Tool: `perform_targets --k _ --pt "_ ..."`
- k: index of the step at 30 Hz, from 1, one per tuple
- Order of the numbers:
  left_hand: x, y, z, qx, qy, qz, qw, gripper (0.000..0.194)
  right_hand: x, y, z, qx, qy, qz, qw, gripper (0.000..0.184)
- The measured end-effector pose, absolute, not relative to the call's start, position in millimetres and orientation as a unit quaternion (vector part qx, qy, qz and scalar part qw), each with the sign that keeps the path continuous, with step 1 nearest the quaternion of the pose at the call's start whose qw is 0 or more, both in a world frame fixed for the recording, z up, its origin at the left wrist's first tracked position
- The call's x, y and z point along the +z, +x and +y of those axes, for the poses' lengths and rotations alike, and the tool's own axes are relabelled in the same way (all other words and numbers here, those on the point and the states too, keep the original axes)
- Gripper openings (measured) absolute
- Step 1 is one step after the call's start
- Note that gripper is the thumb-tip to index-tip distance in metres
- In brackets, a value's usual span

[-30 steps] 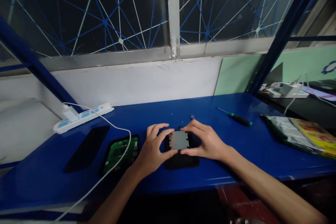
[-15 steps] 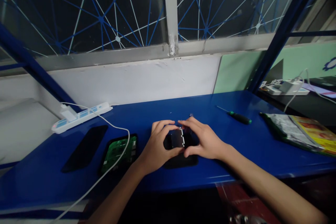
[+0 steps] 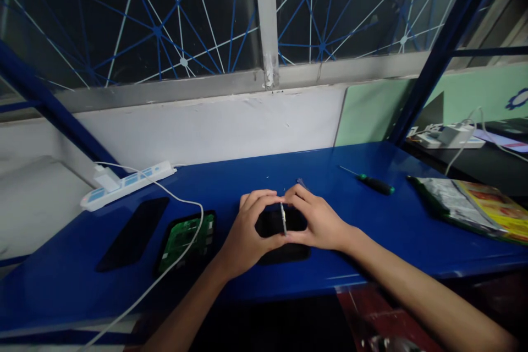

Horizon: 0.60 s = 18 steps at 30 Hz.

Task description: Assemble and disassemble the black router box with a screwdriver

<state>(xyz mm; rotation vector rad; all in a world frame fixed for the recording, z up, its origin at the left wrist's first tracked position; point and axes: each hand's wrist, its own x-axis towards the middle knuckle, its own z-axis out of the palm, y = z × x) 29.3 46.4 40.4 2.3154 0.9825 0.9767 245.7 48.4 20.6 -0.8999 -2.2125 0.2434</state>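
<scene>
My left hand and my right hand hold a thin flat piece between fingertips and thumbs, at its far and near edges. It stands edge-on to my view as a narrow silvery strip with small pale spots, and its exact kind cannot be made out. Directly beneath is a black shallow case, partly covered by my hands. Left of my left hand, a green circuit board sits in a black housing, crossed by a white cable.
A dark flat panel and a white power strip are at the left. On the right lie a green-and-black screwdriver and a shiny printed packet. Blue frame posts rise at both sides, with a wall and window behind the table.
The flat piece has turned from showing its dark face to being nearly edge-on. My right fingers and thumb have moved left, closing onto its edges; my left hand has barely shifted.
</scene>
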Motion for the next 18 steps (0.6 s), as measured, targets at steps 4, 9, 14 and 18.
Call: perform_targets --k 4,9,14,18 --pt "45 20 47 0.337 0.842 0.378 0.184 0.053 22 246 49 0.081 -0.37 -0.856 0.351 0.06" --pt "44 11 50 0.322 0.847 0.388 0.169 0.053 22 246 49 0.072 -0.377 -0.854 0.351 0.06" --pt "42 7 50 0.317 0.849 0.39 0.165 0.051 22 248 50 0.072 -0.381 -0.856 0.341 0.061" --pt "38 5 49 0.315 0.855 0.386 0.145 0.051 22 248 49 0.069 -0.383 -0.858 0.336 0.06"
